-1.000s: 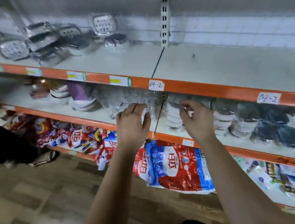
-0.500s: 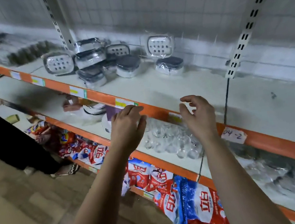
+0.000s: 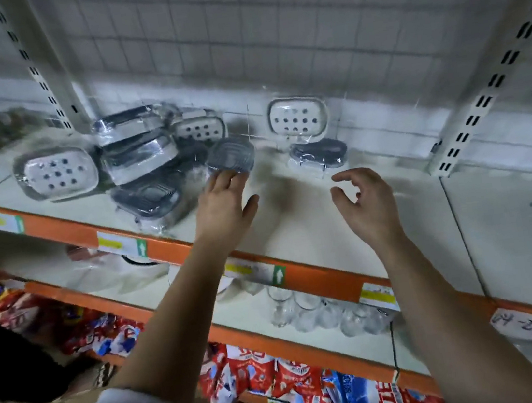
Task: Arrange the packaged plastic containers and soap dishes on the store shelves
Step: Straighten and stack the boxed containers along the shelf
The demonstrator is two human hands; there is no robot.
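Handwritten tag (image 3: 517, 325): read "04-2", stuck on the orange shelf edge (image 3: 319, 277).
Red-and-blue bag (image 3: 381, 400): bore "立".
Price labels (image 3: 378, 296): were unreadable.

Glossy clear plastic wrap on soap dishes (image 3: 60, 173), matt white shelf (image 3: 329, 223) (orange painted-metal edge), clear glass cups (image 3: 307, 311)
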